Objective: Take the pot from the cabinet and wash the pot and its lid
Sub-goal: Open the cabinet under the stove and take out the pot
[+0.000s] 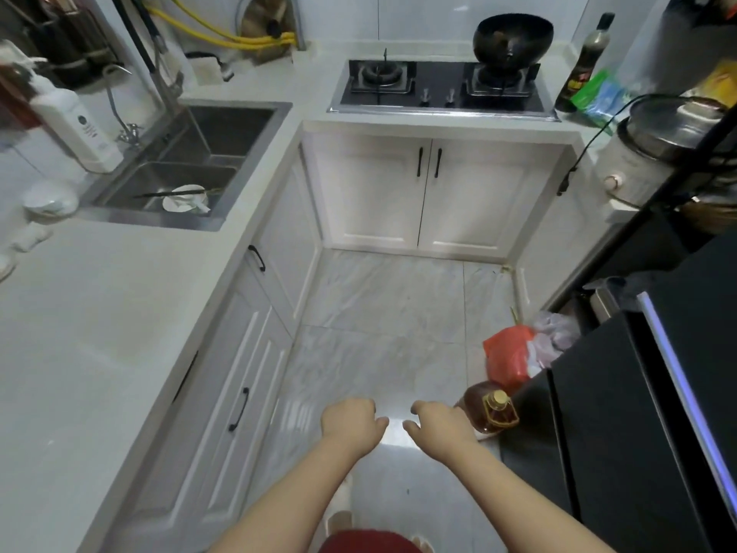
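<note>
Two closed cabinet [428,193] doors, left hand [351,423], right hand [436,427], both empty

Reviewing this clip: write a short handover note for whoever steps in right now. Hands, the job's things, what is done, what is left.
Left hand and right hand: both held out over the floor, fingers loosely curled, holding nothing.
Cabinet doors under the stove are closed, as are those under the counter; no pot or lid for washing is out.
Sink holds a white dish and chopsticks.
Done: nothing.
Left: open a cabinet, take the pot, wash pot and lid.
</note>
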`<state>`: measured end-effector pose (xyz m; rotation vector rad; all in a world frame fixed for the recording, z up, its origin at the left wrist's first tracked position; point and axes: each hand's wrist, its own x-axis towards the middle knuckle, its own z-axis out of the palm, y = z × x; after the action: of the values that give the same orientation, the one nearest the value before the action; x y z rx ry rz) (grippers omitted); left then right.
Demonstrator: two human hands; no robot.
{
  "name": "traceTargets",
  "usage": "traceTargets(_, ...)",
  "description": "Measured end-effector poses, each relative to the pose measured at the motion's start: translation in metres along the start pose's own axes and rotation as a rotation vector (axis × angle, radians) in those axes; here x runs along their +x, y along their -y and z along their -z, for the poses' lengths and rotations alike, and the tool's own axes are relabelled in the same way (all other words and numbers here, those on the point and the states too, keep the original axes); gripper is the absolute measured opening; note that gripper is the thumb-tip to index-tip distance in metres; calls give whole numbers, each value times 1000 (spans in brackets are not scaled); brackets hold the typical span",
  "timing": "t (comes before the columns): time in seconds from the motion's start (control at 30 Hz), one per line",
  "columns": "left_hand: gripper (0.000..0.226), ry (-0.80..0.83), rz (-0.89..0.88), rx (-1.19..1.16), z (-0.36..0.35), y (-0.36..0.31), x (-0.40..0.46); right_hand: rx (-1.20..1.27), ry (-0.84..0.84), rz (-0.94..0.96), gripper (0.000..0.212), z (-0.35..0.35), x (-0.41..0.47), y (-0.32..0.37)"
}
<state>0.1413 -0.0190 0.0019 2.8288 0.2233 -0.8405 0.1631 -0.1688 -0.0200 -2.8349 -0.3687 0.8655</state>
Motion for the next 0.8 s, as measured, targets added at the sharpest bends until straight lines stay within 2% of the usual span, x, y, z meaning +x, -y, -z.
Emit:
traceTargets(0.43, 40, 32, -146, 157, 82, 57, 124, 76, -89, -168, 39, 64, 106, 47)
traceTargets(0.8, 39, 40, -189, 183, 123, 55, 187, 89, -82, -199, 40, 104, 165, 50)
